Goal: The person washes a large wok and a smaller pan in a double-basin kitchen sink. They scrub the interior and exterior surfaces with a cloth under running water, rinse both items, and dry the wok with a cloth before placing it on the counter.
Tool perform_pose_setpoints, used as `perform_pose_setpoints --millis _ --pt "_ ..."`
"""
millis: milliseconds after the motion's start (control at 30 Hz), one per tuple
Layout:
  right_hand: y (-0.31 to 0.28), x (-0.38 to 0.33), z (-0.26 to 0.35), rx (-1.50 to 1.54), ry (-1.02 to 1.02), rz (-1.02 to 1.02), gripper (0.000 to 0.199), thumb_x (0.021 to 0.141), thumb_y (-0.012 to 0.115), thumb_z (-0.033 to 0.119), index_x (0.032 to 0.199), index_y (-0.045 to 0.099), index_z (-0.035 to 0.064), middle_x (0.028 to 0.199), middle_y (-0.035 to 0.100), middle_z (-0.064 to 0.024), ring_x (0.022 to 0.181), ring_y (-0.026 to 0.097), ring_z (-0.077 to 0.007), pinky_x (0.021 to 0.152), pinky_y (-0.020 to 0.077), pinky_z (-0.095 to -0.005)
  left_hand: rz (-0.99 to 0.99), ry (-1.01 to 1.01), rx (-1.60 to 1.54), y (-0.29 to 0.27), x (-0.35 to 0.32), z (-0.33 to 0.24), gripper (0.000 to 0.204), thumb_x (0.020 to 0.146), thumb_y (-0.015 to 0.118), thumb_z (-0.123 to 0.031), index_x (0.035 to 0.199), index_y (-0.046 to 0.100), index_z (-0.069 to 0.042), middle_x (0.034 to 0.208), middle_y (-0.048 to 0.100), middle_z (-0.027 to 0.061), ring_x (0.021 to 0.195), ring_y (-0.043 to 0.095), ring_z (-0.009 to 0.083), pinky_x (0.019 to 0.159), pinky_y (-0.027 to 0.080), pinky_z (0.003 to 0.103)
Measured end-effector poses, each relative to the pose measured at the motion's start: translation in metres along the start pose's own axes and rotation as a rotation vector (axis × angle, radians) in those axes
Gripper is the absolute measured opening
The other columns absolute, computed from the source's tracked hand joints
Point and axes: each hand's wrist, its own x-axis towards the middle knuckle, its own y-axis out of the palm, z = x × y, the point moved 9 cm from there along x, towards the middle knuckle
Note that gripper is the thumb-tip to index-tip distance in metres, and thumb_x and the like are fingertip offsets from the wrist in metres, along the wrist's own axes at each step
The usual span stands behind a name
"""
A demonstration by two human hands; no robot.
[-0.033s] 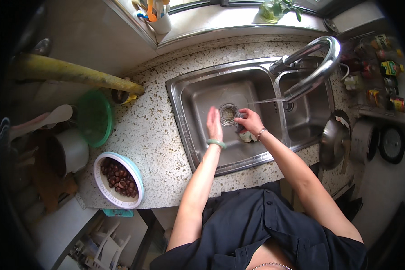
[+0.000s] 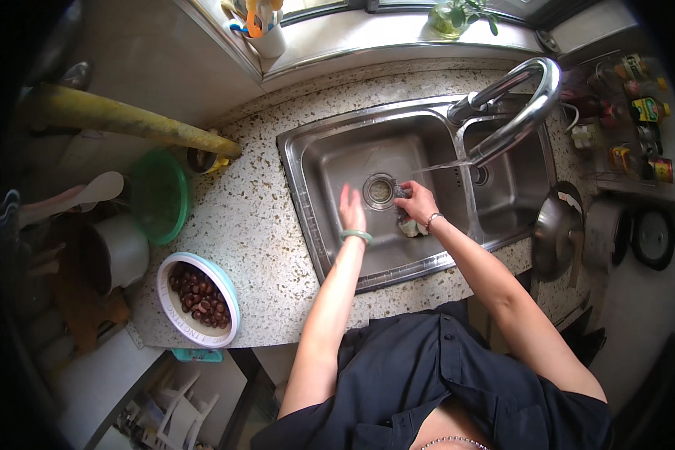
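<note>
Both hands are over the left basin of a steel sink (image 2: 337, 154). My right hand (image 2: 421, 202) pinches a dark grey, wiry scouring pad (image 2: 400, 193) just right of the round drain (image 2: 379, 192). Under that hand, on the basin floor, lies a white and greenish thing (image 2: 412, 227) whose kind I cannot make out. My left hand (image 2: 352, 211), with a green bangle at its wrist, hovers left of the drain, fingers stretched and nothing in them. A thin stream of water (image 2: 441, 166) runs from the tap (image 2: 541, 112) into this basin.
At the left stand a bowl of chestnuts (image 2: 174, 309), a green basin (image 2: 161, 199) and a pot (image 2: 124, 251). A yellow pipe (image 2: 150, 126) slants above the counter. Right of the sink are a pan (image 2: 559, 236) and a rack of bottles (image 2: 649, 111).
My left hand has shifted slightly left and nearer to me, away from the pad. The right hand keeps its grip on the scouring pad almost in place.
</note>
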Motion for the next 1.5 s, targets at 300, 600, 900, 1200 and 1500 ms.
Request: perform_pose_setpoints --millis 300,600,900,1200,1500 --pt "0.002 -0.002 -0.073 -0.065 0.084 0.0 0.048 0.072 0.08 0.023 0.111 0.063 0.0016 0.1 0.065 -0.0092 0.09 0.063 -0.0157 0.067 0.0585 -0.0319 -0.173 -0.602 0.586 -0.063 0.027 0.187 0.034 0.09 0.051 -0.024 0.106 0.062 0.004 0.102 0.064 0.014 0.091 0.062 0.0238 0.078 0.048 0.038" --pt "-0.029 -0.001 -0.082 0.234 0.206 -0.103 0.044 0.08 0.076 0.021 0.114 0.056 0.0032 0.095 0.064 -0.0051 0.083 0.063 -0.0136 0.059 0.0574 -0.0291 0.353 -0.612 0.096 0.085 0.024 0.148 0.06 0.094 0.041 -0.057 0.134 0.046 -0.013 0.125 0.056 0.009 0.107 0.055 0.023 0.09 0.043 0.048" --pt "-0.002 0.01 -0.032 -0.634 -0.362 -0.195 0.03 0.075 0.072 0.008 0.103 0.062 0.0031 0.089 0.066 -0.0124 0.076 0.066 -0.0156 0.056 0.0547 -0.0322 0.132 -0.647 -0.13 0.037 -0.059 0.054 0.088 0.08 0.048 -0.075 0.149 0.018 -0.029 0.156 0.014 0.0033 0.14 0.019 0.0306 0.094 0.026 0.07" --pt "0.01 -0.058 0.053 0.385 -0.115 0.076 0.037 0.083 0.073 0.027 0.11 0.063 0.0035 0.089 0.063 0.0003 0.074 0.059 -0.0069 0.051 0.0509 -0.0214 0.315 -0.366 -0.353 0.038 -0.084 -0.054 0.062 0.094 0.037 -0.06 0.141 0.04 -0.02 0.147 0.039 0.0018 0.128 0.04 0.0184 0.092 0.038 0.041" --pt "-0.012 -0.164 0.27 0.516 -0.781 -0.051 0.031 0.087 0.069 0.018 0.112 0.056 0.0052 0.088 0.065 -0.0022 0.069 0.057 -0.0041 0.049 0.0426 -0.0163 0.527 0.131 -0.987 0.078 -0.136 -0.289 0.045 0.1 0.045 -0.038 0.138 0.044 -0.014 0.12 0.055 0.0034 0.107 0.052 0.0138 0.091 0.044 0.034"
